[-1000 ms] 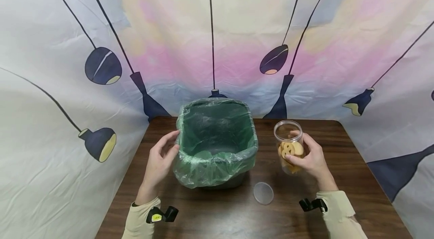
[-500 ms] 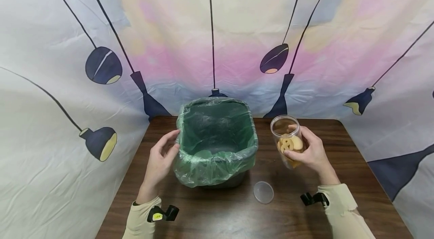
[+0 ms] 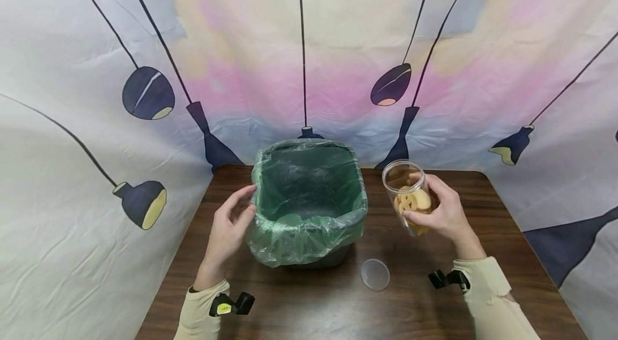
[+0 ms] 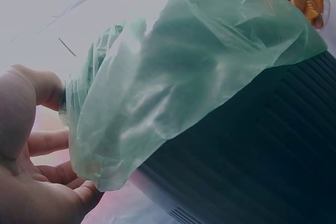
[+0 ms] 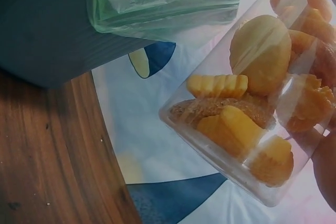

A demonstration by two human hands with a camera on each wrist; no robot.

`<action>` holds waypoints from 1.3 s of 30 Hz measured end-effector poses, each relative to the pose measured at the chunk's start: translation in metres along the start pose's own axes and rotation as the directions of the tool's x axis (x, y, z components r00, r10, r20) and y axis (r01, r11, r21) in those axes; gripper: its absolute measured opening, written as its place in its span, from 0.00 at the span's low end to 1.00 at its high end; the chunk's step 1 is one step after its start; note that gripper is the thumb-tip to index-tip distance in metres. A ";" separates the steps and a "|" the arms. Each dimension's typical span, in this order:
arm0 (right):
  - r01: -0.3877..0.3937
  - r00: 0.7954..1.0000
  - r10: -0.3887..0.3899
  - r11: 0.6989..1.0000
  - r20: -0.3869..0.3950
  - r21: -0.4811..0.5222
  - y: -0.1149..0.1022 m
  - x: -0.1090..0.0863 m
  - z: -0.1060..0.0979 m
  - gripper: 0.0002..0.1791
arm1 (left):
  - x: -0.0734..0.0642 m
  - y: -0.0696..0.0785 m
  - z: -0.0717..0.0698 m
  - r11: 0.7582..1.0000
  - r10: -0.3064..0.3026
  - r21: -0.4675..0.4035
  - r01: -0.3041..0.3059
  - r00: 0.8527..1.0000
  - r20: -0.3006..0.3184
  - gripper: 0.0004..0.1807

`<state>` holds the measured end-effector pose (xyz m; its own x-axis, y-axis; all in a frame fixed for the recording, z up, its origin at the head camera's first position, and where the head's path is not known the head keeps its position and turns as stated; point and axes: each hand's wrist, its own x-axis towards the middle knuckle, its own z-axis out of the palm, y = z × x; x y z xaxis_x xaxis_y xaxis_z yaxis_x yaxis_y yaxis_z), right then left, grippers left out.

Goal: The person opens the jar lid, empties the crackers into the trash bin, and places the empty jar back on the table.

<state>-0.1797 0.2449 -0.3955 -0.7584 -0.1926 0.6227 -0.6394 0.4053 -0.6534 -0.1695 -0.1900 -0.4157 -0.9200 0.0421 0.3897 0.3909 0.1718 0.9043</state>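
Observation:
On the table stands a dark trash bin (image 3: 333, 258) lined with a thin green trash bag (image 3: 309, 241), folded out over its rim. My left hand (image 3: 227, 230) rests against the bag at the bin's left side, thumb and fingers spread; the left wrist view shows its fingertips (image 4: 86, 195) partly behind the film. My right hand (image 3: 446, 214) grips a clear plastic jar (image 3: 404, 179) to the right of the bin, its uncovered mouth tilted slightly toward the bin. Assorted cookies (image 5: 260, 51) fill the jar's lower part, and its base hangs above the table in the right wrist view.
A clear round lid (image 3: 375, 274) lies on the brown wooden table (image 3: 309, 308), between the bin and my right wrist. Behind the table hangs a cloth backdrop (image 3: 338, 34) with printed lamps. Each wrist carries a small black camera mount (image 3: 449, 279).
My right hand has lifted the jar a little and brought it slightly left, tipping its mouth toward the bin. The left hand, bin and lid have stayed in place.

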 end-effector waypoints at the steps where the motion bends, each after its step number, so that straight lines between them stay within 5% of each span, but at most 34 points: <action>1: 0.001 1.000 -0.001 1.000 0.002 -0.007 -0.001 0.001 0.000 0.40 | 0.000 0.000 0.000 1.000 0.003 0.001 -0.003 1.000 -0.001 0.21; 39: 0.098 0.994 -0.099 0.995 0.042 0.016 -0.010 0.022 -0.003 0.40 | 0.003 0.000 -0.001 1.000 0.002 -0.025 -0.002 1.000 -0.004 0.21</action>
<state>-0.1896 0.2391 -0.3743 -0.6962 -0.2695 0.6654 -0.7128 0.3698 -0.5960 -0.1719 -0.1906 -0.4146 -0.9192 0.0388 0.3919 0.3932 0.1474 0.9076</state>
